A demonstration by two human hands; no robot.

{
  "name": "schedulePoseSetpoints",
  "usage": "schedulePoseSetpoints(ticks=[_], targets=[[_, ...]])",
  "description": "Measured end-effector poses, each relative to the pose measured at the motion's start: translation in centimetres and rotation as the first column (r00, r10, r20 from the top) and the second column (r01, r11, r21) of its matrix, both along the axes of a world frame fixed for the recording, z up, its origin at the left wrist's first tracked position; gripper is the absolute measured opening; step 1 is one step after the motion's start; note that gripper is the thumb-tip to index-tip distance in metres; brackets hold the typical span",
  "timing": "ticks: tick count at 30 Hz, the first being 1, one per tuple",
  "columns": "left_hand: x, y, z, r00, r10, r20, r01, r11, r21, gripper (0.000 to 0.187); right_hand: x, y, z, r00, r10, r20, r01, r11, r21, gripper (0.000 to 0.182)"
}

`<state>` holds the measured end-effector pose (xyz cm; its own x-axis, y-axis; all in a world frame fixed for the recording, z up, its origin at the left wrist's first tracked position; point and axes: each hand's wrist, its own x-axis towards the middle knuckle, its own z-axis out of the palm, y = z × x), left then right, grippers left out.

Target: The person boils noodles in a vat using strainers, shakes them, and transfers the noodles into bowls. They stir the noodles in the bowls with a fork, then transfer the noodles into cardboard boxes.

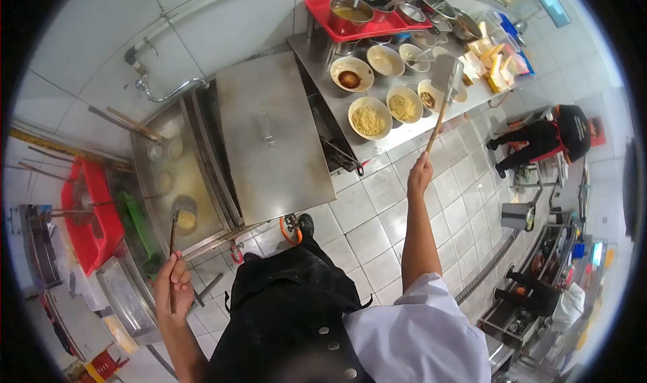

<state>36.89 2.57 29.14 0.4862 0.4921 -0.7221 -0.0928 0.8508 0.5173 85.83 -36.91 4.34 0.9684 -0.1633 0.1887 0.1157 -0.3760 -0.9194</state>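
Note:
My left hand (174, 282) is closed round the long handle of a strainer (185, 214), whose basket holds something yellow over the steaming cooker (205, 174). In my right hand (419, 174), raised over the floor, is the wooden handle of a strainer (446, 73) whose metal head overlaps the steel table's right part. Beside that head, two bowls of noodles, one at the table edge (370, 118) and one to its right (405, 105), stand near a small bowl with brown contents (428, 97). A bowl with dark red sauce (350, 74) sits behind them.
A large steel lid (269, 140) lies between cooker and table. Pots stand on a red tray (323, 12) at the back. Red (91, 214) and green (135, 228) bins are at the left. Two people, one bending (556, 134) and one lower down (539, 294), work at the right.

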Motion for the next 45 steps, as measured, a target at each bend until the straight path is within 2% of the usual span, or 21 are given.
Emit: schedulePoseSetpoints(ticks=[4,8,14,16,17,18,19,20,21,22,24,26,27,28,29,33,37,40,41,42,45], targets=[[0.0,-1.1,0.4,0.999,0.012,-0.031,-0.012,1.0,0.027,0.018,5.7,-2.3,-4.2,0.998,-0.051,-0.032,0.049,0.997,-0.059,0.049],[0.6,-1.8,2.1,0.99,0.005,-0.144,0.006,0.997,0.076,0.017,8.8,-2.4,-2.8,0.997,-0.082,-0.013,0.078,0.978,-0.194,0.05],[0.1,-1.6,2.4,0.985,0.044,-0.165,-0.023,0.991,0.13,0.017,14.0,-3.9,0.8,0.996,-0.001,0.085,0.01,0.995,-0.102,0.048],[-0.9,-1.0,1.2,0.988,0.025,-0.154,-0.007,0.993,0.116,0.015,13.8,-6.1,3.9,0.994,0.019,-0.105,-0.062,0.899,-0.434,0.048],[-2.0,-0.7,0.8,0.988,0.019,-0.151,-0.002,0.993,0.114,0.014,14.5,-10.3,2.5,0.876,0.345,0.336,0.019,0.673,-0.74,0.043],[-2.4,-0.5,0.9,0.988,-0.033,-0.148,0.046,0.995,0.085,0.013,14.5,-14.7,2.1,0.952,0.292,0.092,-0.111,0.609,-0.785,0.04],[-2.1,-0.4,1.2,0.986,-0.064,-0.155,0.074,0.995,0.06,0.012,10.5,-13.8,7.2,0.936,0.35,-0.038,-0.31,0.767,-0.561,0.039],[-2.1,-0.3,1.7,0.974,-0.098,-0.202,0.11,0.993,0.046,0.016,4.6,-11.3,12.0,0.946,0.321,0.047,-0.234,0.775,-0.586,0.039],[-2.3,-0.2,2.2,0.969,-0.122,-0.216,0.136,0.99,0.048,0.02,0.9,-7.6,16.6,0.929,0.296,-0.221,-0.367,0.797,-0.48,0.034],[-3.4,0.0,1.5,0.963,-0.154,-0.221,0.167,0.985,0.043,0.019,-2.2,-5.8,18.7,0.869,0.364,-0.335,-0.469,0.821,-0.326,0.036],[-4.6,0.7,1.9,0.968,-0.206,-0.146,0.202,0.978,-0.043,0.02,-7.4,0.3,21.3,0.672,0.529,-0.518,-0.693,0.696,-0.188,0.037],[-7.6,1.4,-0.3,0.945,-0.322,0.054,0.324,0.946,-0.025,0.026,-13.5,8.8,21.5,0.576,0.656,-0.488,-0.803,0.567,-0.185,0.034],[-8.6,1.5,-1.1,0.954,-0.295,0.06,0.297,0.955,-0.012,0.026,-15.2,12.0,18.6,0.671,0.688,-0.277,-0.738,0.581,-0.343,0.034],[-9.0,1.2,-1.9,0.945,-0.316,0.085,0.318,0.948,-0.01,0.023,-18.6,19.0,23.0,0.431,0.811,-0.397,-0.894,0.322,-0.312,0.036],[-10.2,0.8,-2.4,0.934,-0.34,0.11,0.343,0.939,-0.012,0.021,-21.1,23.5,24.9,0.323,0.839,-0.439,-0.941,0.236,-0.242,0.039],[-13.2,0.8,-3.3,0.892,-0.428,0.146,0.425,0.904,0.051,0.025,-28.7,38.4,31.7,0.087,0.968,-0.237,-0.841,-0.056,-0.538,0.039],[-14.6,2.4,-4.1,0.858,-0.464,0.221,0.461,0.885,0.071,0.027,-36.1,49.7,38.0,-0.147,0.944,-0.297,-0.588,-0.325,-0.741,0.028],[-15.1,2.9,-4.9,0.853,-0.456,0.254,0.452,0.889,0.077,0.026,-44.5,57.3,36.0,-0.162,0.975,-0.154,-0.344,-0.202,-0.917,0.023],[-15.4,3.2,-4.4,0.858,-0.436,0.273,0.437,0.898,0.06,0.026,-45.8,59.9,33.4,-0.33,0.938,0.108,-0.283,0.01,-0.959,0.024],[-15.6,3.3,-4.0,0.849,-0.45,0.279,0.453,0.89,0.056,0.026,-49.4,61.1,34.0,-0.251,0.966,0.069,-0.174,0.025,-0.984,0.019],[-16.0,3.7,-3.6,0.859,-0.46,0.226,0.45,0.888,0.097,0.03,-52.6,61.7,38.5,-0.401,0.74,0.54,-0.496,0.321,-0.807,0.017]])
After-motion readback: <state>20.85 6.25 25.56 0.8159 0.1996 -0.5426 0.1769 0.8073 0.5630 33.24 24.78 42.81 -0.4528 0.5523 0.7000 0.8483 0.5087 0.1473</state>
